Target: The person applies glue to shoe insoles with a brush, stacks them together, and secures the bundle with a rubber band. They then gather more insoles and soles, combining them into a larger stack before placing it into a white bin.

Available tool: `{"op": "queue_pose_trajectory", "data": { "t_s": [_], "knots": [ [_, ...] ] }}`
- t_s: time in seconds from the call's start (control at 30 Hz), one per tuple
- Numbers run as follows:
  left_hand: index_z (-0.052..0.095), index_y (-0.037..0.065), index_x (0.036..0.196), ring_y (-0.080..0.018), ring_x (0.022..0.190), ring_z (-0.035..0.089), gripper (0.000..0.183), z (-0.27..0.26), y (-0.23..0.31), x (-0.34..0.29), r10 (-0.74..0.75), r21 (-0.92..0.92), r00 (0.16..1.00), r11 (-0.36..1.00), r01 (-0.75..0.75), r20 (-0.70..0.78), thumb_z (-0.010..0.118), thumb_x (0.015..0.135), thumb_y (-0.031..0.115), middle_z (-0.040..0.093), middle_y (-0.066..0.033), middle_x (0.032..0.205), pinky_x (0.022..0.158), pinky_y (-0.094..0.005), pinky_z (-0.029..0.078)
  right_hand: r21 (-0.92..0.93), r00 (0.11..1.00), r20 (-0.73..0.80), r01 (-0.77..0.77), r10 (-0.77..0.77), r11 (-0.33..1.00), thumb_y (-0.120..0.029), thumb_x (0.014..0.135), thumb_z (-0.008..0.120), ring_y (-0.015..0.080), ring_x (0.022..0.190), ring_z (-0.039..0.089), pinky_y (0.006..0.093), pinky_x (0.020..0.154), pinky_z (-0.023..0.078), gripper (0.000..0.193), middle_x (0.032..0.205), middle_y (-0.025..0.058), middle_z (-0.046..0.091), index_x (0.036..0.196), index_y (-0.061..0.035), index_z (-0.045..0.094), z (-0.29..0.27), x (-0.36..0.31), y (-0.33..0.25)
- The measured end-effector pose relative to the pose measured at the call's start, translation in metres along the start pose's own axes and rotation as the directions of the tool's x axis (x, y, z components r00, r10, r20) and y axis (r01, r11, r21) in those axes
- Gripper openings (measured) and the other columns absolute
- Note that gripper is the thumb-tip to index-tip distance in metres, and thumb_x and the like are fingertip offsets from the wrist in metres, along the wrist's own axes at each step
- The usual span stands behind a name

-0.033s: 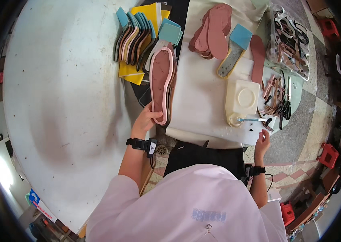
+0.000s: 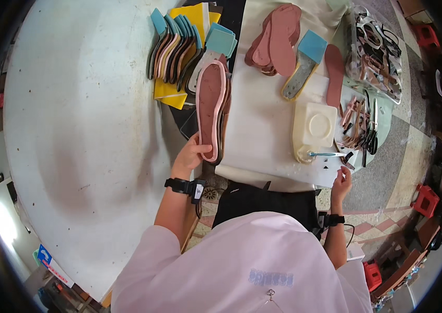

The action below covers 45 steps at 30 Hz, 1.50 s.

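A pink-rimmed shoe sole (image 2: 211, 107) stands out lengthwise from my left hand (image 2: 190, 152), which grips its near end. Beneath it, the edges of other soles in dark and brown tones show on the right side, held in the same grip. My right hand (image 2: 341, 182) is at the table's near edge with its fingers curled together; whatever they may hold is hidden. Just beyond those fingers lies the dark end of a blue-handled brush (image 2: 328, 154). Its other end rests at the neck of a cream plastic bottle (image 2: 314, 125).
Several soles with blue flaps (image 2: 176, 49) lean in a row on yellow sheets at far left. Pink insoles (image 2: 282, 44) are piled at the back, beside a yellow-edged sole (image 2: 295, 81). Straps (image 2: 354, 122), scissors (image 2: 372, 133) and a clear bin (image 2: 375, 52) stand right.
The held soles have shifted very slightly to the right with my left hand. My right hand has barely moved.
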<state>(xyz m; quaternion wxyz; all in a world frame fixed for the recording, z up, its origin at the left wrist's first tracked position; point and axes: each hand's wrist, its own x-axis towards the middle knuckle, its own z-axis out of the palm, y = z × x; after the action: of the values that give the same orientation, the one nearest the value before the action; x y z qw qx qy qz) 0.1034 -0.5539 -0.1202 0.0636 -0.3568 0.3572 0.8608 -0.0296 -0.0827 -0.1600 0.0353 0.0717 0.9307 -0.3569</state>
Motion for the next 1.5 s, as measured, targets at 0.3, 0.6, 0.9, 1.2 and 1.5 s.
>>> {"op": "queue_pose_trajectory", "data": {
  "t_s": [0.3, 0.6, 0.9, 1.2, 1.5],
  "knots": [
    [0.053, 0.002, 0.113, -0.0243, 0.088, 0.062, 0.053, 0.013, -0.028, 0.0, -0.091, -0.14, 0.971, 0.982, 0.123, 0.219, 0.072, 0.064, 0.001, 0.063, -0.0087, 0.097, 0.082, -0.0393, 0.049, 0.262, 0.988, -0.089, 0.145, -0.125, 0.954, -0.002, 0.087, 0.054, 0.0019, 0.061, 0.045, 0.0159, 0.052, 0.036, 0.014, 0.078, 0.0, 0.058, 0.1, -0.0003, 0.059, -0.009, 0.012, -0.093],
    [0.048, -0.001, 0.117, -0.0144, 0.094, 0.056, 0.049, 0.047, -0.049, -0.002, -0.036, 0.143, 0.999, 0.989, 0.034, 0.017, 0.067, 0.072, 0.0, 0.058, -0.0054, 0.105, 0.085, -0.0265, 0.043, 0.485, 0.673, 0.701, -0.21, -0.234, 0.849, -0.012, 0.085, 0.059, 0.0117, 0.063, 0.058, 0.0239, 0.055, 0.046, 0.022, 0.08, 0.0073, 0.062, 0.102, 0.001, 0.056, 0.088, -0.028, -0.205],
    [0.052, 0.001, 0.11, -0.0152, 0.089, 0.058, 0.045, 0.026, -0.124, 0.011, 0.137, 0.438, 0.984, 0.896, -0.073, -0.115, 0.07, 0.069, 0.003, 0.061, -0.0069, 0.098, 0.08, -0.0274, 0.044, 0.265, 0.704, 0.668, 0.078, -0.242, 0.961, -0.039, 0.064, 0.079, 0.0326, 0.071, 0.061, 0.0378, 0.063, 0.049, 0.064, 0.079, 0.0187, 0.06, 0.093, 0.0054, 0.043, 0.174, -0.054, -0.192],
    [0.049, 0.004, 0.11, -0.0266, 0.086, 0.062, 0.052, 0.07, -0.119, -0.004, 0.494, 0.858, 0.862, 0.487, -0.161, -0.119, 0.071, 0.063, 0.002, 0.062, -0.0139, 0.091, 0.075, -0.0329, 0.047, 0.253, 0.842, 0.507, 0.063, -0.187, 0.966, -0.036, 0.058, 0.082, 0.0345, 0.083, 0.061, 0.0367, 0.07, 0.05, 0.078, 0.092, 0.0263, 0.056, 0.1, 0.0097, 0.035, 0.196, -0.073, -0.184],
    [0.051, 0.004, 0.113, -0.0118, 0.088, 0.055, 0.038, 0.035, -0.099, 0.016, 0.218, 0.609, 0.976, 0.772, -0.183, 0.016, 0.065, 0.079, 0.013, 0.057, -0.0047, 0.099, 0.076, -0.0245, 0.043, 0.262, 0.707, 0.706, -0.217, -0.033, 0.94, -0.026, 0.059, 0.077, 0.0344, 0.091, 0.058, 0.0371, 0.075, 0.049, 0.079, 0.1, 0.0255, 0.053, 0.113, 0.01, 0.032, 0.187, -0.051, -0.169]
  ]
}}
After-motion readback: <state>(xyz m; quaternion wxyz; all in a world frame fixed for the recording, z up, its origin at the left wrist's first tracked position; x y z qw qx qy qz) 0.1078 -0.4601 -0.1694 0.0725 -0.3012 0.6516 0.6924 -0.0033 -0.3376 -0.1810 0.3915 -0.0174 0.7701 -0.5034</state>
